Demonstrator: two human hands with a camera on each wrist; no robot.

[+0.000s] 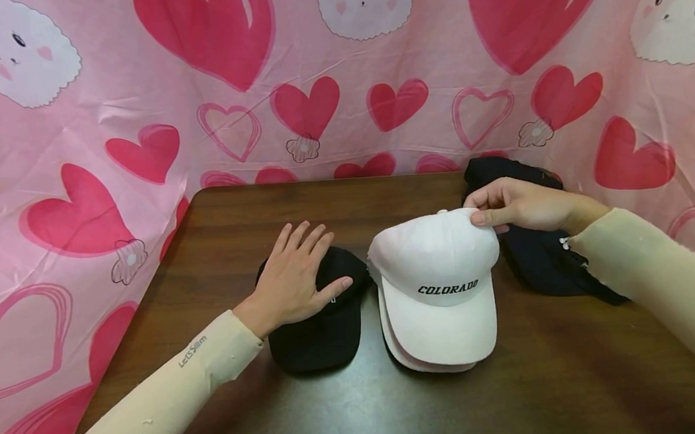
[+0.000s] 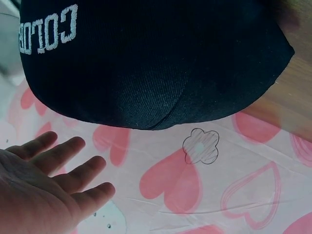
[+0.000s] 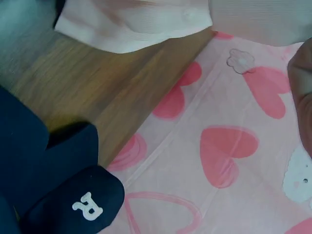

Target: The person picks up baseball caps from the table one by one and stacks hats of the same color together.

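Observation:
My left hand (image 1: 294, 280) is over a black cap (image 1: 316, 345), its fingers straight and spread. In the left wrist view white lettering shows on the front of that black cap (image 2: 136, 63), and the fingers (image 2: 80, 178) appear below it. My right hand (image 1: 526, 207) pinches the back of the crown of a white cap (image 1: 436, 251) marked COLORADO, thumb in front and fingers behind. This cap sits over another pale cap, whose brim (image 1: 396, 350) peeks out below and to the left. The white caps (image 3: 141, 29) also cross the top of the right wrist view.
Dark caps (image 1: 544, 268) lie at the right of the brown wooden table (image 1: 216, 218), partly hidden behind my right arm. One dark cap (image 3: 53, 209) bears a white R in the right wrist view. A pink heart-patterned cloth (image 1: 338, 65) hangs around the table.

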